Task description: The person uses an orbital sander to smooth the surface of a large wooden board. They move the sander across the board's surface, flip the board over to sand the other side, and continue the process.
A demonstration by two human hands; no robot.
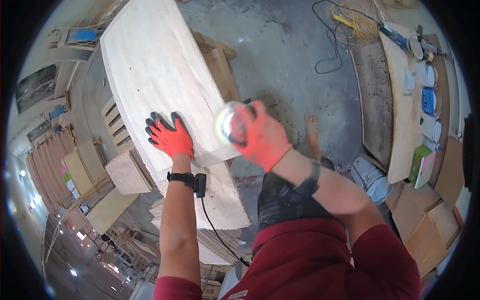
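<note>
A long pale wooden board (pixel 155 55) runs away from me on the left. My left hand (pixel 171 137), in a red glove with dark fingertips, lies flat on it with fingers spread. In a matching glove, my right hand (pixel 262 137) is closed on a round shiny roll of tape (pixel 230 122) at the board's right edge. Motion blurs the roll, and the fingers hide part of it. A pale translucent strip (pixel 215 156) crosses the board just nearer than my left hand, toward the roll. Rougher wood shows on the nearer side of this strip.
A wooden support (pixel 217 65) stands under the board's right side. Along the right wall are buckets (pixel 431 129), a power tool (pixel 392 35) and boards. A yellow cable (pixel 357 22) lies coiled on the far floor. Stacked panels (pixel 130 172) stand left.
</note>
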